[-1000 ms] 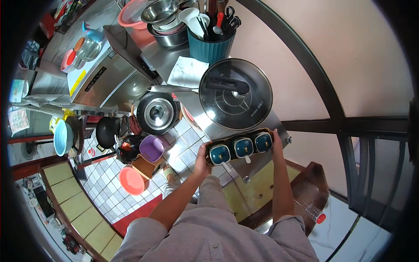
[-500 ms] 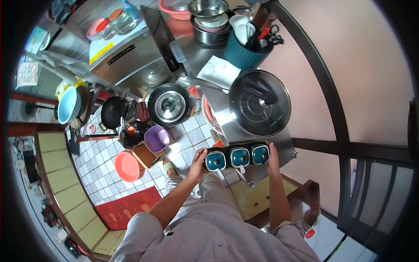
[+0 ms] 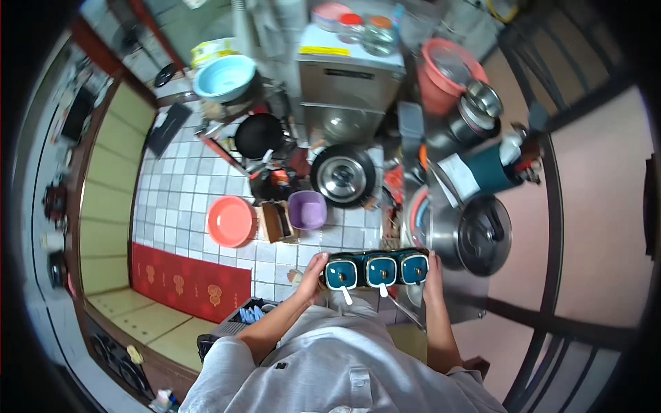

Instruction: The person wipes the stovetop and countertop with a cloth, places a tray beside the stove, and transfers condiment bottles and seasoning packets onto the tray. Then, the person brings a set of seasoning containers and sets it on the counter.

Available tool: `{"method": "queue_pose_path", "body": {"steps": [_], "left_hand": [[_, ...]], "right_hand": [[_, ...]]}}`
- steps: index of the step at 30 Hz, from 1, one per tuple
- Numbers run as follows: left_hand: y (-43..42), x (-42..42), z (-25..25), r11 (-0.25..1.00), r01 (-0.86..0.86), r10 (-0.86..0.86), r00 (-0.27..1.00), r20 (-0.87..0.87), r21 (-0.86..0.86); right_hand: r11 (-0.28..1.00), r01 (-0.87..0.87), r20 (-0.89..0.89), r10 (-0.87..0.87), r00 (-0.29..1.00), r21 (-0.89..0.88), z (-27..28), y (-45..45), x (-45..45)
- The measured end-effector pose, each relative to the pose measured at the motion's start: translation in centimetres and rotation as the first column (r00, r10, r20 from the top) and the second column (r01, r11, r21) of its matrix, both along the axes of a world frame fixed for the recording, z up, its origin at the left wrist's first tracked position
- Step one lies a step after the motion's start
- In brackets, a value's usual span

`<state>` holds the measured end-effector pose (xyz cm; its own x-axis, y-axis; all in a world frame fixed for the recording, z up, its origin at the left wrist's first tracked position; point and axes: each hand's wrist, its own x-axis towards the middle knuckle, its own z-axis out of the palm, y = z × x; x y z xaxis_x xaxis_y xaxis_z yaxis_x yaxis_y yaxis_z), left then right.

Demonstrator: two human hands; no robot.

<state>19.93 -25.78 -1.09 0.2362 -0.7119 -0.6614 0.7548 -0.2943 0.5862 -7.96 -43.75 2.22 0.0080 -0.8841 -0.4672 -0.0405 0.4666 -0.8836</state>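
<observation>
Between my two hands is a dark tray (image 3: 363,262) carrying three teal lidded seasoning jars (image 3: 381,272) in a row, white spoon handles sticking out toward me. My left hand (image 3: 315,277) grips the left end and my right hand (image 3: 434,279) grips the right end. The tray is held level in front of my waist, above the floor. Right of it, a pan with a glass lid (image 3: 485,235) stands on the steel counter (image 3: 451,282).
A purple basin (image 3: 307,210), a coral basin (image 3: 231,221), a cardboard box (image 3: 277,221) and a black pan with a steel lid (image 3: 342,176) are ahead on the tiled floor. A red mat (image 3: 193,282) lies left. A utensil holder (image 3: 492,169) stands on the right counter.
My view and body have turned left, so the counter and lidded pan have shifted right and the floor items are now ahead. Both hands still hold the tray of jars.
</observation>
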Motion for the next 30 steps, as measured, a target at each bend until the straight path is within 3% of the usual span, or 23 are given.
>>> {"method": "queue_pose_path", "body": {"steps": [3,6,8,14,19,23,27,30], "left_hand": [[4.1,4.7,1.8,0.99,-0.14,0.137,0.986,-0.097,-0.025],[7.7,9.5,4.4,0.968,-0.246,0.245,0.969,-0.027,-0.043],[10.6,12.1,5.0,0.936,-0.345,0.347,0.938,0.009,-0.073],[19.2,18.6,6.1,0.803,-0.594,0.596,0.799,0.083,-0.042],[25.6,21.0,6.8,0.603,-0.796,0.797,0.6,0.066,-0.05],[29.4,22.5,6.8,0.394,-0.918,0.917,0.39,0.081,-0.047],[32.7,23.0,7.2,0.18,-0.982,0.983,0.178,0.055,-0.047],[34.8,23.2,7.3,0.0,-0.997,0.999,-0.004,0.037,-0.082]], "right_hand": [[0.99,-0.134,-0.195,0.126,0.973,-0.031,0.6,0.3,6.4],[0.981,-0.194,-0.11,0.19,0.976,-0.026,3.2,1.7,15.1],[0.919,-0.389,-0.092,0.383,0.919,-0.062,0.8,1.7,18.5],[0.763,-0.646,-0.108,0.639,0.762,-0.039,2.5,5.6,34.3],[0.511,-0.856,-0.147,0.843,0.517,-0.076,2.5,10.2,46.4],[0.362,-0.931,-0.09,0.927,0.365,-0.043,1.7,14.2,55.8],[0.058,-0.995,-0.187,0.98,0.073,-0.081,1.5,19.2,64.3],[-0.046,-0.998,-0.12,0.992,-0.041,-0.036,2.5,24.3,69.0]]}}
